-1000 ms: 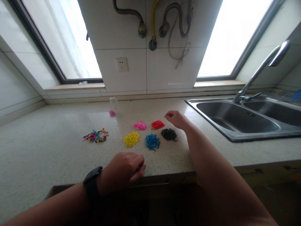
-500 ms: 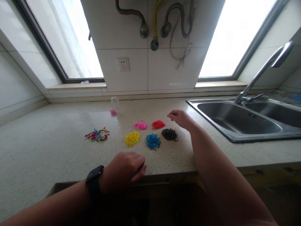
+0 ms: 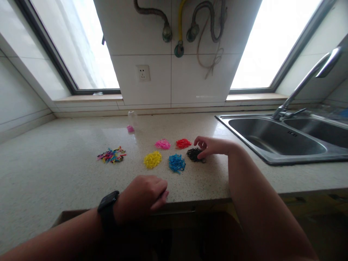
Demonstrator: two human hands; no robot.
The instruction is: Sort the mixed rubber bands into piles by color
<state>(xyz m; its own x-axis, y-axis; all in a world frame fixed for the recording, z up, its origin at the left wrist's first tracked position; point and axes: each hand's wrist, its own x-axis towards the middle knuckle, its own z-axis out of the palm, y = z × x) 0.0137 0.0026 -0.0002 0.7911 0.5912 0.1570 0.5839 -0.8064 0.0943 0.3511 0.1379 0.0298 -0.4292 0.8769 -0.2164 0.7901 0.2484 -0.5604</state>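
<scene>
Single-colour piles [image 3: 152, 160] look sorted; mixed pile [image 3: 111, 155] left of blue pile [image 3: 177, 163] isn't. Right of blue, my right hand [image 3: 213, 146] spreads fingers over black pile [image 3: 193, 154]; left hand [image 3: 143, 192], nearer me, curled, contents unclear.

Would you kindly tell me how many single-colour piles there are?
5: pink pile and red pile behind; yellow pile, blue pile and black pile in front, the last partly covered by the right hand.
</scene>
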